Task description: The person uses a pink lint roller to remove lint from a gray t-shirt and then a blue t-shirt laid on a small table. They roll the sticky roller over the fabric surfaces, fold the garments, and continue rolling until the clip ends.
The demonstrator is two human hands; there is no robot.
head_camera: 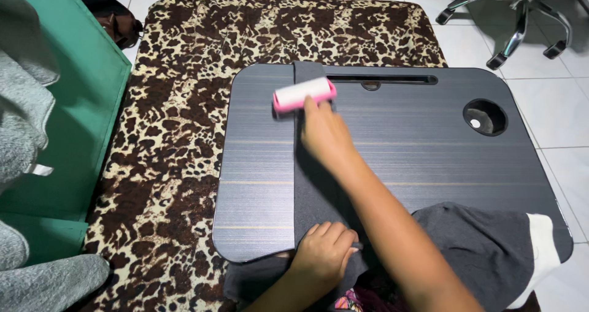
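My right hand (325, 134) grips the handle of a pink lint roller (304, 95) with a white roll. The roller rests on a strip of dark grey cloth (307, 183) laid lengthwise across a dark lap table (423, 152), near its far edge. My left hand (322, 250) is closed on the near end of that cloth at the table's front edge, pinning it down. More of the grey garment, with a white band (543, 250), lies bunched over the table's near right corner.
The lap table has a long slot (380, 79) and a round cup hole (485, 117). It sits on a leopard-print blanket (178, 134). A green bin (80, 103) with grey clothes stands left. An office chair base (521, 11) is at the far right on white tiles.
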